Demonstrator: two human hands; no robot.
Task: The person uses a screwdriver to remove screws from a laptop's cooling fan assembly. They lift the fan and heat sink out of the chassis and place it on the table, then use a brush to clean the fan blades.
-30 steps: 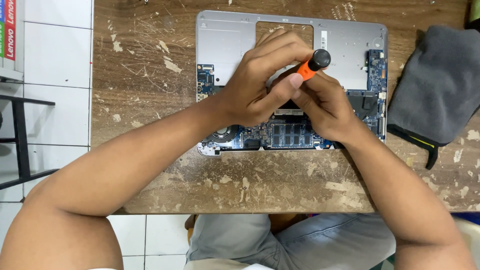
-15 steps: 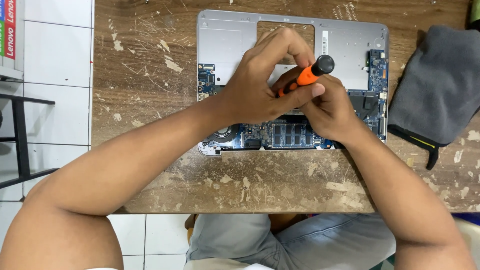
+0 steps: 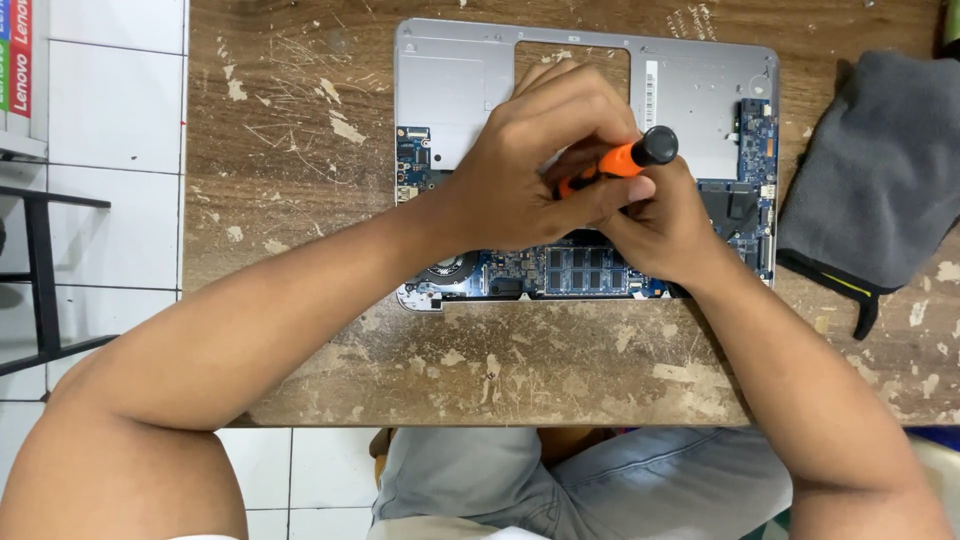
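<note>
Both hands were together over the opened silver laptop on the wooden table. The left hand and right hand gripped an orange-and-black screwdriver. A white rectangular label sat on the chassis; a grey pouch lay to the right.

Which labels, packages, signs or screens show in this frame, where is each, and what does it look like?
Sticker: on the silver laptop case, right of the cutout; narrow, upright, white with tiny dark print.
Box: far left edge, cut off by the frame; white with a red and a blue vertical band.
No screens or signs in view.
</note>
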